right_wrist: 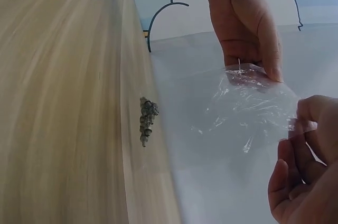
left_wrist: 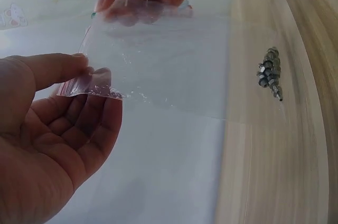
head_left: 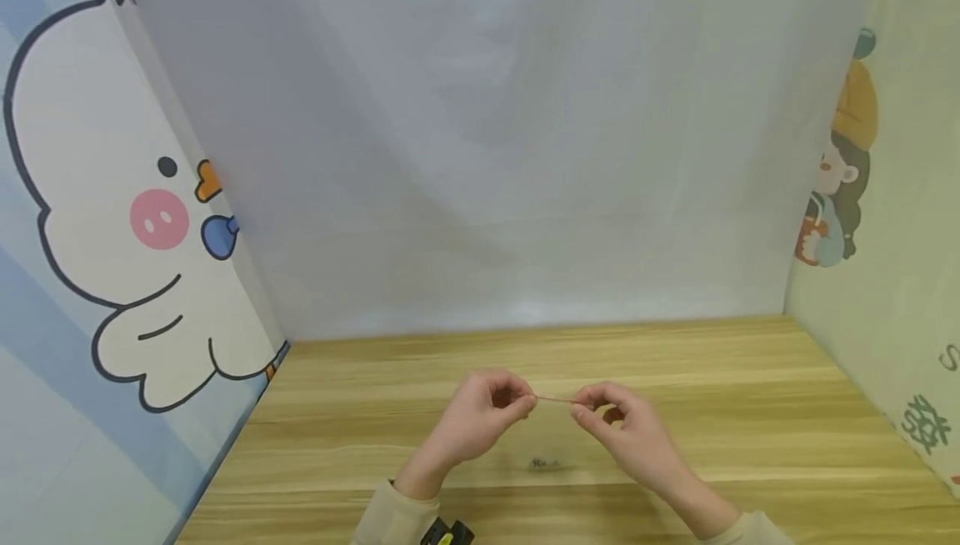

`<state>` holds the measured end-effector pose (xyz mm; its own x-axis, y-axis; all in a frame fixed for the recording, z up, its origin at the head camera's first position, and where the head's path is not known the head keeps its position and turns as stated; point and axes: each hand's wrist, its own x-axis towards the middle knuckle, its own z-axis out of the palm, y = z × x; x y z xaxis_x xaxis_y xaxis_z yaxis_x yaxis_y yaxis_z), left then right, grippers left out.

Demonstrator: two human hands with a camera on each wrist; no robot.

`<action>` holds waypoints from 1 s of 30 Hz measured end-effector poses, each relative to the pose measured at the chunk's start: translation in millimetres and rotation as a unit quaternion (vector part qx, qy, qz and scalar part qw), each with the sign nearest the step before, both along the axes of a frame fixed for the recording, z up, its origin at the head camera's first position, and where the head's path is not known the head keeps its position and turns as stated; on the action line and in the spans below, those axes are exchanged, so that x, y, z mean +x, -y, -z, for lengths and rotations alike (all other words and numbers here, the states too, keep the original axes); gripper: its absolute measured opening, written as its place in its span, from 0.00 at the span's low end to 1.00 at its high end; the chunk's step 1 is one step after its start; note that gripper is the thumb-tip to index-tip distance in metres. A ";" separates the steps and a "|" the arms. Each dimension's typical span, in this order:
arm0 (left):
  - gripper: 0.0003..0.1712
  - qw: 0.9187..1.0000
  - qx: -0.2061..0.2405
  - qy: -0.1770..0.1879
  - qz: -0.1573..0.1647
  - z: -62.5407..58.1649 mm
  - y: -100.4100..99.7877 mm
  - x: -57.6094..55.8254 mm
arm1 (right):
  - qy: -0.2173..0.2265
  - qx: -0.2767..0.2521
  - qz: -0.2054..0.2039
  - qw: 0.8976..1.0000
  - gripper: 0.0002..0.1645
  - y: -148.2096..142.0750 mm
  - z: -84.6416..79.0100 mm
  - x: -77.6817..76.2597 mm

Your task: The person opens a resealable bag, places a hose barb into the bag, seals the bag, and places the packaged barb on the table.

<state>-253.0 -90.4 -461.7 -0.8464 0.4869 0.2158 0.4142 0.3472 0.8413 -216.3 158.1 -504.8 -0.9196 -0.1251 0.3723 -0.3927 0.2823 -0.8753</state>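
Observation:
A clear plastic zip bag (left_wrist: 179,65) hangs between my two hands, its reddish top edge (head_left: 555,400) stretched level in the head view. My left hand (head_left: 480,416) pinches one top corner between thumb and fingers. The other top corner is pinched by my right hand (head_left: 633,437). Small grey metal fittings (left_wrist: 270,73), like nuts or bolts, lie bunched at the bottom of the bag. In the right wrist view the same metal pieces (right_wrist: 147,121) show through the film, which is creased and shiny near the top. Whether the seal is closed I cannot tell.
Below the hands spreads a wood-grain table (head_left: 360,378). A pale grey sheet (head_left: 495,153) stands behind it, with a cartoon-printed panel (head_left: 97,153) at the left and a greenish printed panel (head_left: 900,295) at the right. A black device (head_left: 447,533) sits at the left wrist.

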 end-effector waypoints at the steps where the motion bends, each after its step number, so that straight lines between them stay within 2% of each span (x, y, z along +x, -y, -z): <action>1: 0.05 1.000 0.002 0.001 0.001 -0.2 -0.7 0.4 | -0.007 0.004 0.003 1.000 0.06 0.9 0.2 -0.1; 5: 0.04 1.000 0.007 -0.005 0.001 0.6 -3.4 -0.1 | -0.030 0.006 0.012 0.999 0.04 4.8 -0.6 0.8; 15: 0.04 1.000 -0.007 -0.019 0.005 3.2 -3.9 -0.8 | -0.029 0.001 0.018 0.999 0.04 12.5 -0.3 2.5; 18: 0.05 1.000 -0.014 -0.024 0.008 2.7 -4.7 0.7 | -0.035 0.004 0.020 0.999 0.01 13.4 1.0 3.2; 21: 0.06 0.999 -0.018 -0.026 0.014 2.0 -6.1 1.8 | -0.045 0.017 0.025 0.999 0.04 13.5 1.1 2.7; 24: 0.07 0.999 -0.020 -0.025 0.022 1.5 -7.7 2.7 | -0.056 0.035 0.030 0.997 0.06 13.5 0.9 1.8; 30: 0.07 0.999 -0.018 -0.009 0.037 3.1 -10.3 4.5 | -0.073 0.044 0.036 0.996 0.05 13.7 1.8 2.5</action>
